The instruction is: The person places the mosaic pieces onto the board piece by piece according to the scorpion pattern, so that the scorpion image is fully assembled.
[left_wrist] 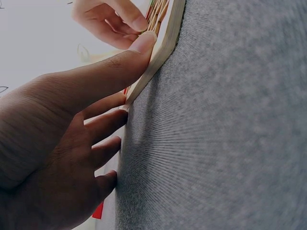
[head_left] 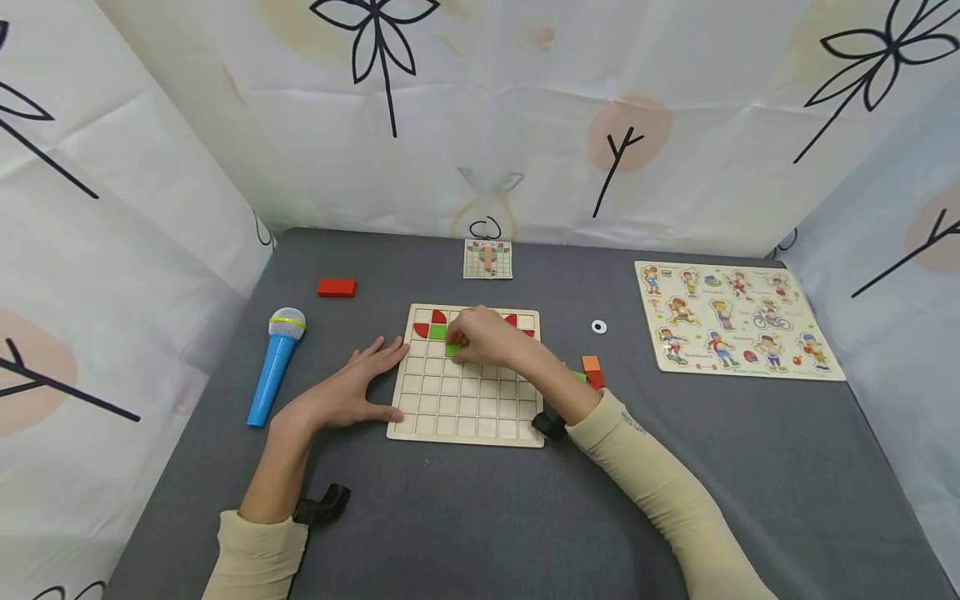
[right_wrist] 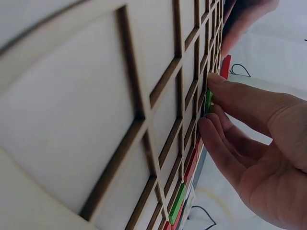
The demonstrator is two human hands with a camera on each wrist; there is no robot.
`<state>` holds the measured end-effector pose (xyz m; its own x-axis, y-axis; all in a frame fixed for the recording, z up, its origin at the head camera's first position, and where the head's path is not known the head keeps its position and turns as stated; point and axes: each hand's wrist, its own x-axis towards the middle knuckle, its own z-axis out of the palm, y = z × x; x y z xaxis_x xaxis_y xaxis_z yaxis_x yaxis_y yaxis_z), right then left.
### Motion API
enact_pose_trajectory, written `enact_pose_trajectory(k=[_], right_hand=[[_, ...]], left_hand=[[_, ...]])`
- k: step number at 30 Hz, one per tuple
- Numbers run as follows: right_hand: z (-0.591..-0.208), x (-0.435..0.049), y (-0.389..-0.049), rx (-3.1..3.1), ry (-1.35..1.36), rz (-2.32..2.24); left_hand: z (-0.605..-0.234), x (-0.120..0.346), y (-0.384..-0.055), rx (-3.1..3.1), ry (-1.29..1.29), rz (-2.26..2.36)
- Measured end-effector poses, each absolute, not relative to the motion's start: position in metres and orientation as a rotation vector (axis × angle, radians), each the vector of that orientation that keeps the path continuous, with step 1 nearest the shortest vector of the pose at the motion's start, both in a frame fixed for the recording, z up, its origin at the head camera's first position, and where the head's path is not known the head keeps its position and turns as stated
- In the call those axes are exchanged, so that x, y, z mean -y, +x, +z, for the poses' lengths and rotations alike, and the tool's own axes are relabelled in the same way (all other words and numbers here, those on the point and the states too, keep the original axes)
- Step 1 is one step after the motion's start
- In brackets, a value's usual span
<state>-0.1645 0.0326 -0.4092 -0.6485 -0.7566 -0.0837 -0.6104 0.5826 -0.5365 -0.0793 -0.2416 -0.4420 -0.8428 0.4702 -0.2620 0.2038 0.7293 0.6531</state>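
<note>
A wooden grid board (head_left: 442, 427) lies on the table, with red rounded pieces (head_left: 422, 330) and a green square (head_left: 437, 332) in its upper left cells. My right hand (head_left: 487, 337) reaches over the board and pinches another green square (right_wrist: 208, 101) between thumb and fingers, low at a cell of the grid. More red pieces (head_left: 512, 319) sit at the board's upper right. Along the left edge, my left hand (head_left: 341, 392) rests with its fingers spread, the thumb (left_wrist: 144, 43) touching the board's rim.
Beyond the board stands a small pattern card (head_left: 487, 259). To the left are a blue toy microphone (head_left: 274, 367) and a red block (head_left: 337, 288). On the right lie a white ring (head_left: 598, 327), orange and red pieces (head_left: 592, 365) partly behind the forearm, and a picture puzzle board (head_left: 738, 321).
</note>
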Motion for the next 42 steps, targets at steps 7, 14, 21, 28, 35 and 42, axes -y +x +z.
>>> enact_pose_trajectory(k=[7, 14, 21, 28, 35, 42], right_hand=[[-0.407, -0.048, -0.159, -2.493, -1.065, -0.762], [-0.402, -0.081, -0.149, -2.463, -1.004, -0.895], [-0.396, -0.124, -0.138, -2.490, -0.948, -0.955], [-0.401, -0.169, -0.126, -2.539, -0.881, -0.939], [-0.411, -0.204, -0.120, -2.573, -0.849, -0.831], [-0.417, -0.216, -0.117, -2.590, -0.861, -0.772]], left_hand=[[-0.442, 0.241, -0.080, -2.519, 0.515, 0.877], [-0.442, 0.241, -0.080, -2.521, 0.511, 0.878], [-0.442, 0.242, -0.080, -2.524, 0.501, 0.868], [-0.442, 0.241, -0.080, -2.526, 0.502, 0.858], [-0.442, 0.241, -0.079, -2.522, 0.490, 0.853], [-0.440, 0.241, -0.078, -2.520, 0.498, 0.899]])
